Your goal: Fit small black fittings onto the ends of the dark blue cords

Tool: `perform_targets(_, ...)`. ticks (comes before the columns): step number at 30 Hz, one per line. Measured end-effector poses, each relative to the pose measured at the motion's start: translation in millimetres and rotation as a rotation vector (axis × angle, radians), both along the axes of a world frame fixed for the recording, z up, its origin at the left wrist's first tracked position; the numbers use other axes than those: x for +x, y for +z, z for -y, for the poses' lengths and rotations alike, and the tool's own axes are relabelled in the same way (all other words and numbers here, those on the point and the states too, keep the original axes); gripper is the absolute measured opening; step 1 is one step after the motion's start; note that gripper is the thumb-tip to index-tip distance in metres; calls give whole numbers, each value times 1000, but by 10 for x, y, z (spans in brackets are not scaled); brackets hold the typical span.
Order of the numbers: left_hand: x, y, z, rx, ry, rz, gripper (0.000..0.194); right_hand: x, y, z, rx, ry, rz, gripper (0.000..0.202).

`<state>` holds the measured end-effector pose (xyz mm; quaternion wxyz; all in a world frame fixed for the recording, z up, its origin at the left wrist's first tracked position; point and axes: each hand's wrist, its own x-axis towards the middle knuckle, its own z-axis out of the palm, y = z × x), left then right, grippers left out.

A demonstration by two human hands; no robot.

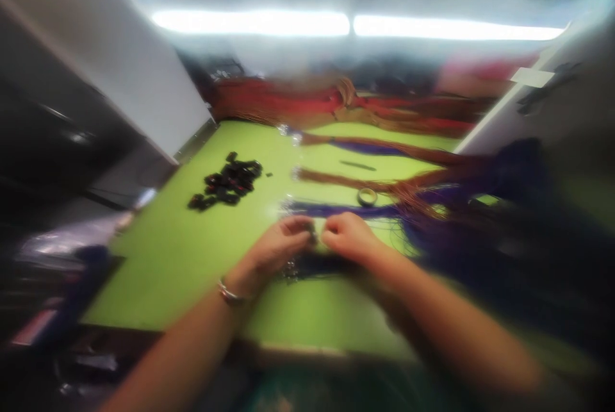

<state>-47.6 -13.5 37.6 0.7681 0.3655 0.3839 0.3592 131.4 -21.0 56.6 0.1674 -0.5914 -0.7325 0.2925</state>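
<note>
My left hand [286,242] is curled, thumb and fingers pinched on a small dark piece [312,232] above the green tabletop [168,258]. My right hand [350,236], just to its right, is drawn into a loose fist; I cannot tell whether a wire sits in its grip. The piece could slip, I judge, since only my fingertips seem to bear on it, and a drop might land among the dark blue bundle [323,266] on the near side, where dark on dark would be hard to find. Just beyond my hands lies the blue bundle [343,210]; a knuckle could brush it and upset its ends. Its strands run right into a tangle of wires [504,232], so a pull there could snag. The tape roll [368,197] sits close behind, and a stray push might shift it. Farther left is the heap of black parts [233,180].

My fingers hide much of the piece, blur softens its shape, the near bundle runs under my right forearm, and the tangle fades into darkness.
</note>
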Motion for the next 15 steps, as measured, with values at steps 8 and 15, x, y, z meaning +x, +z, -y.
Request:
perform_targets(8,-3,-121,14,149,16,-89,33,40,14,-81,-288,-17,-227,16)
perform_targets(15,45,-112,18,200,28,-80,28,59,63,-104,-368,16,-369,16)
